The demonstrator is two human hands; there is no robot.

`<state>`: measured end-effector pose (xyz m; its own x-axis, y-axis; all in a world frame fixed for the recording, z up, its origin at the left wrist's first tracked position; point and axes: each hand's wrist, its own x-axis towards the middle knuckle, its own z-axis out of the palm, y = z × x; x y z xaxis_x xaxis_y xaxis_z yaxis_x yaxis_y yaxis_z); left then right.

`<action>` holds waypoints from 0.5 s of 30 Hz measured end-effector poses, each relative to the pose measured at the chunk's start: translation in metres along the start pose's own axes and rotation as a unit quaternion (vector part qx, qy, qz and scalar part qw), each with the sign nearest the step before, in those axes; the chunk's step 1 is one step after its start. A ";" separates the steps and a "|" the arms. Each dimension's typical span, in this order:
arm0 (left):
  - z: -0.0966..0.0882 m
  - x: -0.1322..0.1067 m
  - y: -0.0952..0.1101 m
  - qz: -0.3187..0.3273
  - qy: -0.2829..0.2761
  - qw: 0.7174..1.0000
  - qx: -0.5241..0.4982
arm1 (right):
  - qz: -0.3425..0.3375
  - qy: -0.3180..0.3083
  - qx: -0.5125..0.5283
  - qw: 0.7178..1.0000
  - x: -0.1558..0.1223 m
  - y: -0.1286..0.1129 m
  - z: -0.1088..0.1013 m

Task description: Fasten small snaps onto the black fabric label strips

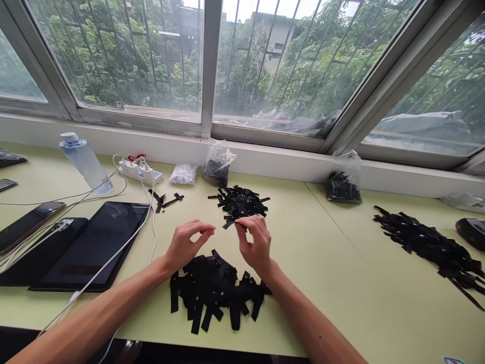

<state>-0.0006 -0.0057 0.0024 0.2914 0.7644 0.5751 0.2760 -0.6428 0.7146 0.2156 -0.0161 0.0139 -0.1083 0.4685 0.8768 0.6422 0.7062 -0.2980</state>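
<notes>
My right hand (256, 242) pinches a short black fabric strip (229, 223) between thumb and fingers, at the near edge of the far pile of black strips (242, 200). To its left, my left hand (189, 242) is closed with thumb and fingertips pressed together; whatever may be between them is too small to make out. Below both hands lies a larger pile of black strips (215, 288), several with small white letter marks. The two hands are apart, with a gap of bare table between them.
On the left are a tablet (93, 247), phones, white cables, a power strip (140, 172) and a water bottle (86, 164). Plastic bags of black pieces (216, 169) (344, 186) stand by the window wall. Another black strip pile (428, 242) lies at right.
</notes>
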 end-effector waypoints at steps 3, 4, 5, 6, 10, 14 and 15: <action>0.000 0.000 -0.003 -0.015 -0.005 1.000 0.004 | 0.007 0.089 -0.033 0.995 0.006 0.013 -0.009; 0.000 0.000 -0.004 -0.017 -0.008 1.000 0.003 | 0.023 0.100 -0.060 0.993 0.008 0.019 -0.011; 0.001 0.000 -0.004 -0.017 -0.012 1.000 0.002 | 0.045 0.096 -0.094 0.990 0.008 0.025 -0.011; 0.001 -0.001 -0.004 -0.017 -0.016 1.000 0.001 | 0.072 0.069 -0.135 0.986 0.008 0.033 -0.011; 0.001 -0.001 -0.006 -0.024 -0.026 0.999 0.010 | 0.088 -0.020 -0.208 0.974 0.000 0.061 -0.007; -0.001 0.000 -0.010 -0.039 -0.028 0.999 0.016 | 0.147 -0.062 -0.217 0.963 -0.004 0.070 -0.009; -0.001 0.000 -0.011 -0.041 -0.028 0.999 0.016 | 0.161 -0.068 -0.212 0.961 -0.003 0.069 -0.010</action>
<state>-0.0047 0.0016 -0.0050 0.3175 0.8110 0.4915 0.3294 -0.5803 0.7448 0.2684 0.0260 -0.0054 0.0682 0.7127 0.6981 0.9080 0.2455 -0.3394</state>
